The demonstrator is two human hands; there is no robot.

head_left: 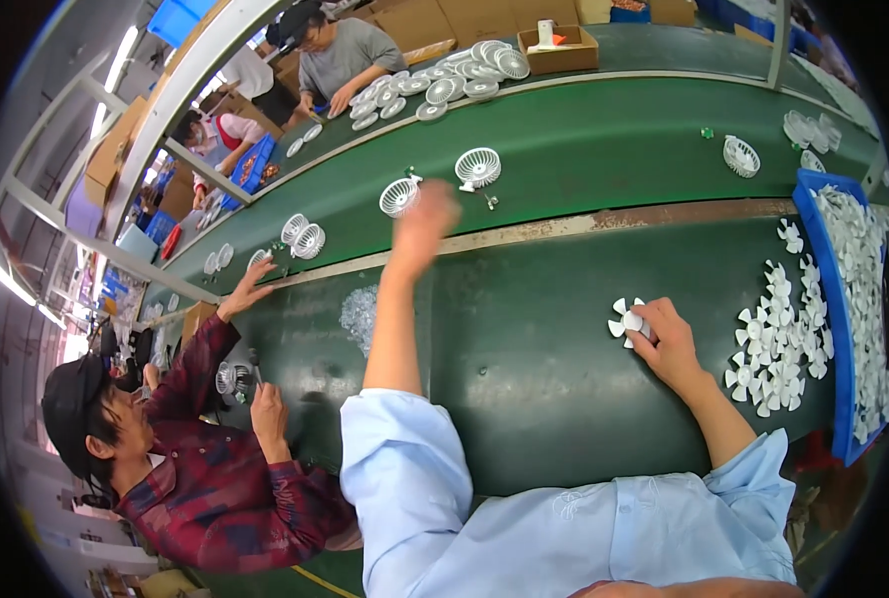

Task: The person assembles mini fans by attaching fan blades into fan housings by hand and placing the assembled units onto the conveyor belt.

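My left hand point(426, 231) is stretched out over the green conveyor belt, smeared by motion, so its fingers cannot be read. Just beyond it on the belt lies a round white slotted fan housing point(398, 197); whether the hand touches it is unclear. Another white fan housing point(478, 168) rests a little to the right, with a small metal-and-green part point(491, 201) below it. Over the dark green worktop, the fingers of my right hand point(672, 344) are closed on a small white fan blade point(624, 321). Loose white fan blades point(771, 344) lie heaped to its right.
A blue crate point(841, 419) full of white blades stands at the right edge. On my left a co-worker in a plaid shirt point(235, 508) reaches to the belt. A pile of clear small parts point(358, 317) lies between us. Across the belt point(604, 140), other people work beside stacked white covers point(444, 90).
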